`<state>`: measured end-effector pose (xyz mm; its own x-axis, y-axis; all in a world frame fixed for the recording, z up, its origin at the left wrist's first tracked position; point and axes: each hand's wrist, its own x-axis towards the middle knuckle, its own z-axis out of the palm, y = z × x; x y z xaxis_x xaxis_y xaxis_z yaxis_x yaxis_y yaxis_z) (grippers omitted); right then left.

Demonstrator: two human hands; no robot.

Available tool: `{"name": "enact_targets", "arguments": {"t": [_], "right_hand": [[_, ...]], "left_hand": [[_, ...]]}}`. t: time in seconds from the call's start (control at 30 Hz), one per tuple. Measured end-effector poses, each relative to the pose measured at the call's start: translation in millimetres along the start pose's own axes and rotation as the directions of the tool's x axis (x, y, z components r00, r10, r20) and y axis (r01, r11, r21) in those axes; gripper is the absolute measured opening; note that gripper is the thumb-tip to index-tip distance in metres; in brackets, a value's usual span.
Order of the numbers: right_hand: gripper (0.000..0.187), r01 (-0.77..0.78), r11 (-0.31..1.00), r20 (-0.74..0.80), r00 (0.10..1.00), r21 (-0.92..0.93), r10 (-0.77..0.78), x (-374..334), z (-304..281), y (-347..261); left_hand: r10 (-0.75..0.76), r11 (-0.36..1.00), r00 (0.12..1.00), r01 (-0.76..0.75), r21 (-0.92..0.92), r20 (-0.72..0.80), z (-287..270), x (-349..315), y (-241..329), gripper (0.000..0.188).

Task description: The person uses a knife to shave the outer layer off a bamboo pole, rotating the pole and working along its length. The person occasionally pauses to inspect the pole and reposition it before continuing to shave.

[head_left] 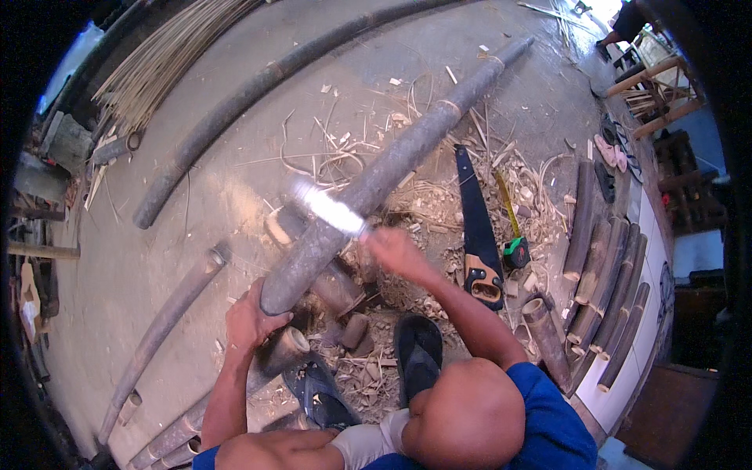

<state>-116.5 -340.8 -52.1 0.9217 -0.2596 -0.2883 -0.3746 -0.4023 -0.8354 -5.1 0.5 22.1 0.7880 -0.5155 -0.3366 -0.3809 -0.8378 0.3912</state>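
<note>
A long, thick bamboo pole (pixel 403 160) slants from my knees toward the far right, across other bamboo pieces. My left hand (pixel 249 317) is closed around its near end. My right hand (pixel 395 252) is closed on a knife with a broad blade (pixel 333 210), bright with glare and smeared by motion; its handle is mostly hidden in my fist. The blade lies across the pole's near half; whether it touches the bark I cannot tell. Beneath the pole are short bamboo sections (pixel 337 288), among them an open-ended one (pixel 286 348) by my left wrist.
A handsaw (pixel 475 211) and a green tape measure (pixel 515 252) lie right among wood shavings (pixel 435 211). Cut bamboo lengths (pixel 607 266) rest farther right. Another long pole (pixel 223 113) and thin strips (pixel 168 66) lie far left. My sandalled feet (pixel 415 352) are close. Someone's leg (pixel 623 27) shows far right.
</note>
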Motion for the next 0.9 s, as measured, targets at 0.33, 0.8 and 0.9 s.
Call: {"name": "enact_targets", "arguments": {"t": [0.33,0.8,0.9], "right_hand": [[0.063,-0.004,1.000,-0.045,0.999,0.002,0.004,4,-16,-5],[0.063,-0.122,0.982,-0.206,0.967,0.147,0.152,3,-13,-4],[0.065,0.094,0.983,0.019,0.996,-0.155,-0.092,1,-10,-5]], "left_hand": [[-0.031,0.997,0.997,0.035,-0.070,0.068,-7,4,3,0.097],[0.007,0.991,0.996,0.005,0.137,-0.089,8,-10,11,0.099],[0.014,0.996,0.999,-0.009,0.088,-0.049,6,-5,9,0.099]]}}
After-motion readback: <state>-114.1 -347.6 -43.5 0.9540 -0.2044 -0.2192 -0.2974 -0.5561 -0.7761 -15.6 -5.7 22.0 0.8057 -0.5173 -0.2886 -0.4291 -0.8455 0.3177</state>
